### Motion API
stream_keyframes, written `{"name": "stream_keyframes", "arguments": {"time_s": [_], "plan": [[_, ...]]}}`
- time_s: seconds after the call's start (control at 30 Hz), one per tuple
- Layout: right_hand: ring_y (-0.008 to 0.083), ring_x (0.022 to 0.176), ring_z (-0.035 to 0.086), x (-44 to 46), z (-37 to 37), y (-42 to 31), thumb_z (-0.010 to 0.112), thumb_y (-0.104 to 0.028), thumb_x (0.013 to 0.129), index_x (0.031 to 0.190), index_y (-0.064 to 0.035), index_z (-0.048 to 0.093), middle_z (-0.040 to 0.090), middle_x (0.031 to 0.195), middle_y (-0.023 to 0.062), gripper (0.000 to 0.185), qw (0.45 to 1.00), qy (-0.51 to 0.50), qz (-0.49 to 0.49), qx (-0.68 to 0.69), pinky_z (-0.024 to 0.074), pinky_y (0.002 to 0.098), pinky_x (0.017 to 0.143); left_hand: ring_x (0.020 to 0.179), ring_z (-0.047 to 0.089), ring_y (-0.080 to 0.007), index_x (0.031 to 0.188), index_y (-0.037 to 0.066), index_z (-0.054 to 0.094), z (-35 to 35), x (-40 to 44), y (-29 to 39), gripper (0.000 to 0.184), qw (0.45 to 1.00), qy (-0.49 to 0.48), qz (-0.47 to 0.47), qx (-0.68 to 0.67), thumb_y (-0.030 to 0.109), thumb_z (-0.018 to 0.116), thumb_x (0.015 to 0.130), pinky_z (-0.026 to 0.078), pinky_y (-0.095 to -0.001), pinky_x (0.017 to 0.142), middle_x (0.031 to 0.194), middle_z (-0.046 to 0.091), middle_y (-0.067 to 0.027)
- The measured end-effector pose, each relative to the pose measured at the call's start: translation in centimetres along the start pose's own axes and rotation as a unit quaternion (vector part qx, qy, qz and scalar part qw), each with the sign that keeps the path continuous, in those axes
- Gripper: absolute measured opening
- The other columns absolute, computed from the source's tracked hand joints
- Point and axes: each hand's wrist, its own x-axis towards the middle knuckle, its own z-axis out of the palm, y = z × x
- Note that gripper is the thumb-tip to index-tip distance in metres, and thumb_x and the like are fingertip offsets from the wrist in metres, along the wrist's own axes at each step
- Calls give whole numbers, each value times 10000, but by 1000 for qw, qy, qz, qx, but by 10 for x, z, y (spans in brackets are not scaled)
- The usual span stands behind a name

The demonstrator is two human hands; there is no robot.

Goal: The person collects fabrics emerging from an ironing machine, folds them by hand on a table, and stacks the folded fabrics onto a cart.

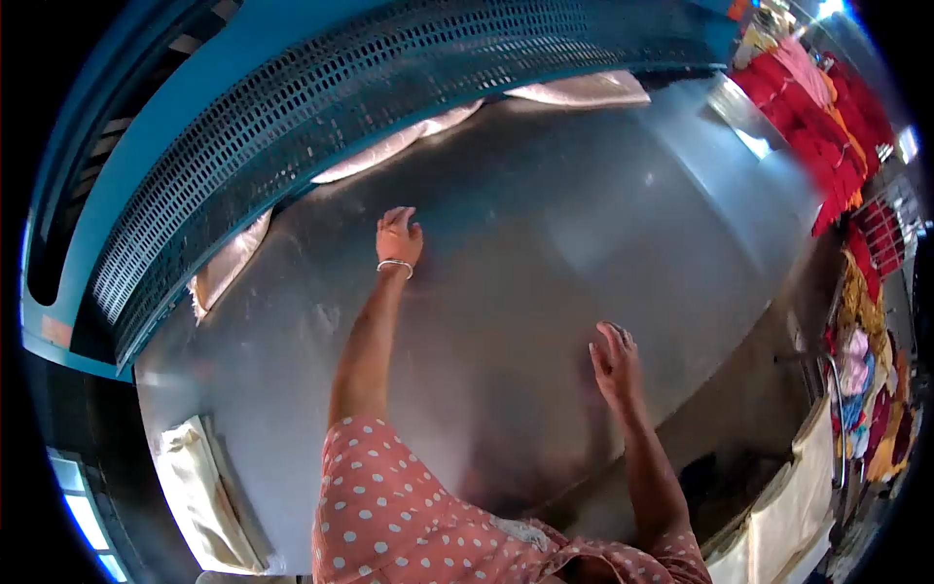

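Observation:
My left hand [399, 238], with a white bangle on the wrist, is stretched forward over a broad metal table [506, 263]. Its fingers are slightly bent, the thumb stands apart, and nothing is held. Nearer to me, my right hand [615, 368] hovers above the table's right side, its fingers apart and nothing between them. Beyond the left hand, pale shiny cloth [399, 146] sticks out from under a blue machine's perforated guard [389, 73]. More pale cloth [584, 90] shows farther right under the same guard, and another piece [233, 265] at its left end.
A folded cream cloth [199, 496] lies at the table's lower left corner. Red cloth [803, 117] is heaped at the far right, with mixed coloured cloth [866, 380] below it. Cream fabric [788, 496] hangs at the lower right, beside a metal frame [835, 419].

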Motion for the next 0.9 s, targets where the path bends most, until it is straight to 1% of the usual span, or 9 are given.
{"name": "stream_keyframes", "arguments": {"time_s": [0.2,0.37,0.57,0.6,0.7,0.73,0.83,0.87,0.9], "plan": [[305,1187,416,56,53,-6,632,-173,791,1132,-89,503,475,1250,114,375,990,39,-30,-135,317,448,948,1257,321,-269,1343,199,351,36,92,-89,556,959,-102,-108,243,188,477,802,321,-436,981,1379,347,-59],[297,1194,410,63,59,4,646,-181,764,1120,-101,510,461,1264,95,390,988,32,-24,-150,297,435,950,1081,514,-265,1156,118,534,56,144,-127,331,946,-61,-187,259,148,436,842,452,-390,844,1176,533,-88],[292,1191,413,62,63,3,641,-145,746,1113,-104,516,470,1257,91,389,989,53,-39,-132,292,425,950,813,625,-273,826,106,621,65,104,-80,132,979,-80,-156,103,173,519,775,496,-396,646,896,640,-106],[295,1190,414,61,62,0,637,-144,754,1115,-104,514,475,1254,85,383,989,61,-40,-125,287,424,954,735,622,-327,859,85,608,60,74,-59,156,972,-79,-25,218,167,521,757,495,-442,609,859,635,-137],[299,1183,421,59,59,-2,621,-139,777,1108,-107,518,492,1236,82,349,989,60,-25,-130,283,420,960,826,603,-318,976,71,603,29,-33,18,259,991,-21,104,-86,42,467,757,505,-405,700,917,622,-135],[304,1171,430,57,61,1,602,-133,797,1099,-95,520,501,1218,85,315,991,75,-24,-113,275,422,969,853,598,-279,985,74,592,25,-81,30,247,972,-148,79,-163,54,498,758,498,-365,723,955,617,-111],[296,1101,505,52,64,32,604,-136,808,1132,-73,495,493,1237,99,348,997,76,-16,-8,406,419,877,826,600,-246,997,104,615,-20,-231,64,251,939,-109,268,184,117,547,756,490,-371,731,946,615,-81],[259,1068,533,51,64,38,603,-196,839,1133,-60,495,499,1227,93,342,950,48,145,273,452,378,835,801,603,-255,975,113,631,-103,-227,107,227,962,-205,113,-142,122,536,769,491,-381,731,935,616,-88],[254,1083,524,52,59,33,583,-208,852,1129,-53,506,512,1210,95,327,889,57,179,418,446,374,843,771,608,-281,915,133,654,-149,-230,118,188,977,-153,85,-122,123,519,786,499,-389,710,927,624,-97]]}}
